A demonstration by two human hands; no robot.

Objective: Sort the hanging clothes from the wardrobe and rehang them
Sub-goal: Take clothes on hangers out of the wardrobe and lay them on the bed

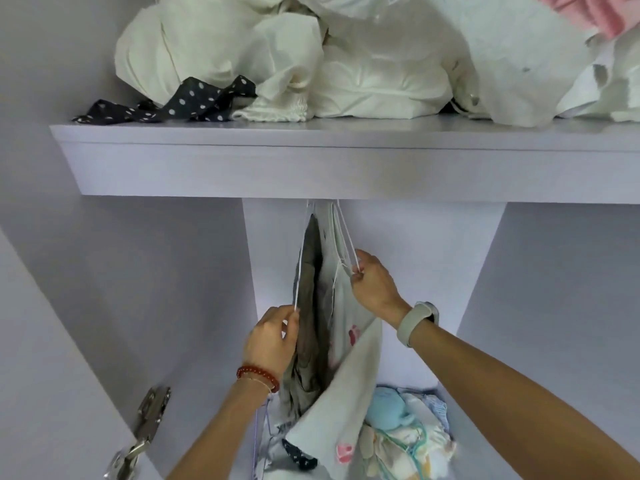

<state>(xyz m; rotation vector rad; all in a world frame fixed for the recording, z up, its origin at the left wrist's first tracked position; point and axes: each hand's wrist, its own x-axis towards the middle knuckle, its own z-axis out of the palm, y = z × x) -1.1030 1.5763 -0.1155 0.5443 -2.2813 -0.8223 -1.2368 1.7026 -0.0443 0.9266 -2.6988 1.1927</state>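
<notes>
Two garments hang side by side under the wardrobe shelf [311, 168]: a grey-brown one [311, 306] and a white one with pink prints [346, 375]. My left hand [272, 341] pinches the thin white hanger edge [300, 265] beside the grey-brown garment. My right hand [372, 285], with a beige wristband, pinches thin white straps [346, 237] of the white garment. The rail and hanger hooks are hidden behind the shelf front.
On the shelf lies a heap of white clothes [346, 57], with a dark polka-dot strip [180, 105] at its left and pink fabric [595, 12] at top right. Folded clothes [398, 427] sit on the wardrobe floor. A metal hinge [145, 431] is at the lower left.
</notes>
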